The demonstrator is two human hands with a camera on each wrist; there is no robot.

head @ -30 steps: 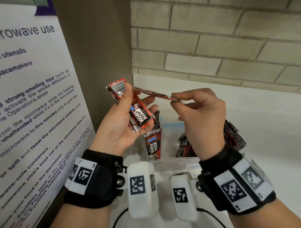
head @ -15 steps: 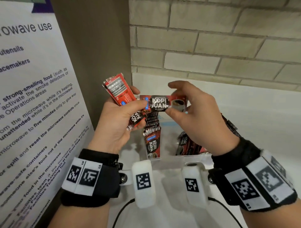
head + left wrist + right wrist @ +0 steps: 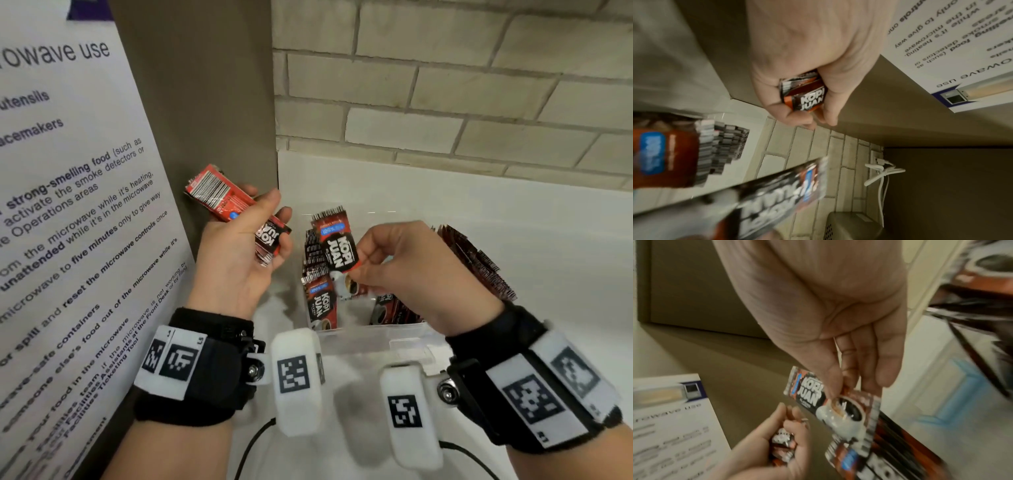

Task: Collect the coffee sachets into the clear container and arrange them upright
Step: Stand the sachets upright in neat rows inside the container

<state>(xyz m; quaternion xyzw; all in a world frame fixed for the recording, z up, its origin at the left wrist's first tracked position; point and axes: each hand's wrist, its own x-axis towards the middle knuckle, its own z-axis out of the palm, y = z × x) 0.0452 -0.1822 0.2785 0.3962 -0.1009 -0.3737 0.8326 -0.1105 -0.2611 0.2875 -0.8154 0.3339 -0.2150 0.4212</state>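
- The right hand (image 3: 407,270) pinches a single sachet (image 3: 337,253) by its lower end, thumb and forefinger clamped just above the printed coffee cup; the right wrist view shows the thumb (image 3: 826,378) pressed on the front face and the other fingers behind it.
- That sachet stands roughly upright, its serrated top edge up, poised over the open mouth of the clear container (image 3: 404,334).
- The left hand (image 3: 236,253) is curled round a small bundle of sachets (image 3: 236,212), thumb across their front; the left wrist view shows their lower ends bunched in the palm. The bundle is held up and to the left of the container, apart from it.
- Inside the container, a row of sachets (image 3: 317,291) stands on end against the left wall, and more sachets (image 3: 479,260) lean fanned out at the right side, partly hidden by the right hand.
- The step in hand appears to be feeding sachets one at a time from the left-hand bundle into the container.
- The next move likely calls for lowering the pinched sachet straight down beside the standing row, letting go only once its bottom edge is seated, then reaching back to the bundle for another.
- The container sits on a white counter (image 3: 513,219) in front of a brick wall (image 3: 445,85), with a microwave notice (image 3: 68,205) at the left.
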